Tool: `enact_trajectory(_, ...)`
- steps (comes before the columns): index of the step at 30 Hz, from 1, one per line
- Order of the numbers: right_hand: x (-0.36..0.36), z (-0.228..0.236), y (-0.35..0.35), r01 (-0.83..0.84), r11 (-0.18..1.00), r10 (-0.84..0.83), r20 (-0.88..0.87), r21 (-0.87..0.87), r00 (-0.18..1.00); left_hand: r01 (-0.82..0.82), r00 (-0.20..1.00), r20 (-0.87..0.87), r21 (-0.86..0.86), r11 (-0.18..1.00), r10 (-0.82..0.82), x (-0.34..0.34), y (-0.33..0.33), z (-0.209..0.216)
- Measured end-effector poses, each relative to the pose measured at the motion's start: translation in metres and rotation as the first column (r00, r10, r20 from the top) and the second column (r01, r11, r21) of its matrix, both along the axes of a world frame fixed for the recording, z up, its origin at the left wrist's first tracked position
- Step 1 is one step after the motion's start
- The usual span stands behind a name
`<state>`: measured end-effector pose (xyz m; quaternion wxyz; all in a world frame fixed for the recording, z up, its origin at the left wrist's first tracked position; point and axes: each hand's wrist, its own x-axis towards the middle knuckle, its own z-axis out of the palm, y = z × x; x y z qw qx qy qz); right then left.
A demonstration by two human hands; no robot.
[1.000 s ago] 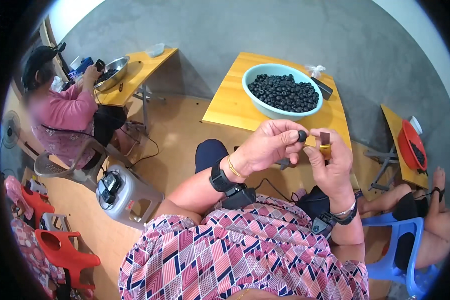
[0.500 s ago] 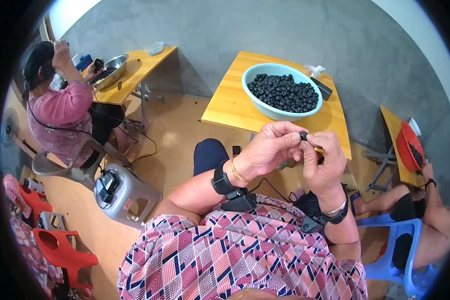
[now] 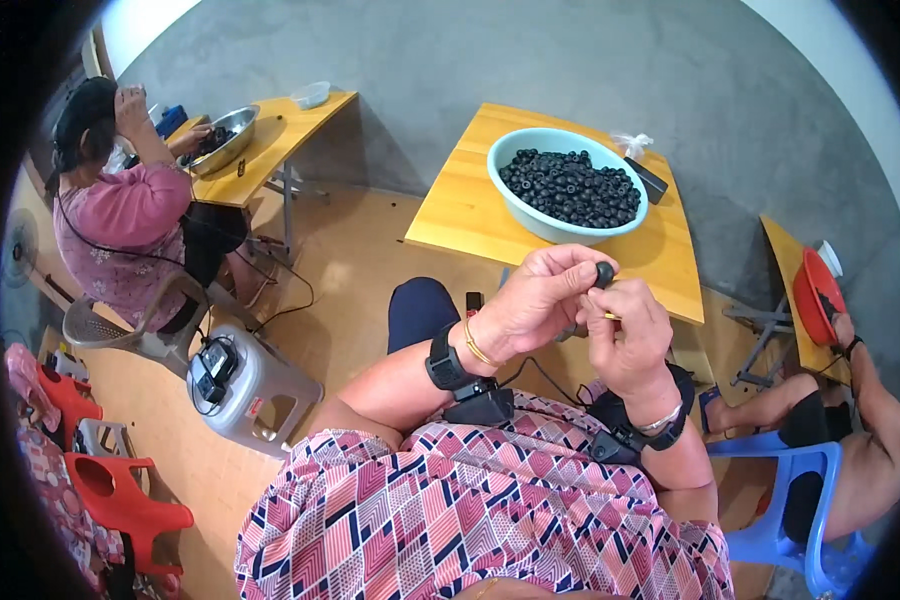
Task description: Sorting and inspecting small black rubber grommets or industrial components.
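Observation:
My left hand (image 3: 555, 290) pinches a small round black part (image 3: 604, 274) between thumb and forefinger, held up above the table's near edge. Close beside it, my right hand (image 3: 630, 330) is closed round a thin yellow tool (image 3: 612, 316); only a short bit shows between the fingers, and its kind is hidden. Past my hands a light blue basin (image 3: 505, 195) holds a heap of similar black parts (image 3: 575, 188), some with a hole in the middle. This basin stands on a yellow wooden table (image 3: 450, 215).
A dark box-shaped thing (image 3: 647, 181) and a clear plastic bag (image 3: 632, 145) lie behind the basin. At left, a person works at a table with a metal bowl (image 3: 232, 150). A grey stool (image 3: 250, 385) carries a black device. At right, another person reaches to a red basin (image 3: 812, 305).
My right hand has shifted slightly down and left, away from the black part. More of that part shows, still in my left fingers. The left-hand person's hand has moved into the metal bowl.

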<state>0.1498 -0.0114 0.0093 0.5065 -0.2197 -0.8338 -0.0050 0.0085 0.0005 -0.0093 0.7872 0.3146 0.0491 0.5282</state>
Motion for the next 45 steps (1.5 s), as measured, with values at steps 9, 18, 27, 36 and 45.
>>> enact_trajectory(9, 0.015, 0.030, -0.010, -0.045, 0.937, 0.021, -0.071, -0.346, 0.997, 0.134, 0.990, 0.021, 0.205, 0.969, -0.141, -0.009, 0.003, 0.001)
enact_trajectory(18, 0.006, 0.047, -0.013, -0.096, 0.953, 0.132, 0.109, -0.288, 0.985, 0.219, 0.976, -0.039, 0.220, 0.951, -0.215, -0.012, 0.002, -0.005)
enact_trajectory(27, 0.003, 0.032, -0.008, -0.030, 0.999, 0.033, 0.066, -0.045, 0.997, 0.119, 0.991, -0.084, 0.202, 0.972, -0.104, -0.011, 0.001, -0.002)
enact_trajectory(36, -0.001, 0.011, 0.003, 0.058, 0.972, -0.065, 0.022, 0.229, 0.998, 0.030, 1.000, 0.002, 0.096, 0.995, -0.030, -0.002, -0.002, -0.002)
enact_trajectory(45, -0.004, 0.003, 0.011, 0.054, 0.958, -0.059, 0.012, 0.281, 0.998, 0.057, 0.997, 0.045, 0.037, 0.998, -0.059, 0.000, 0.001, -0.009)
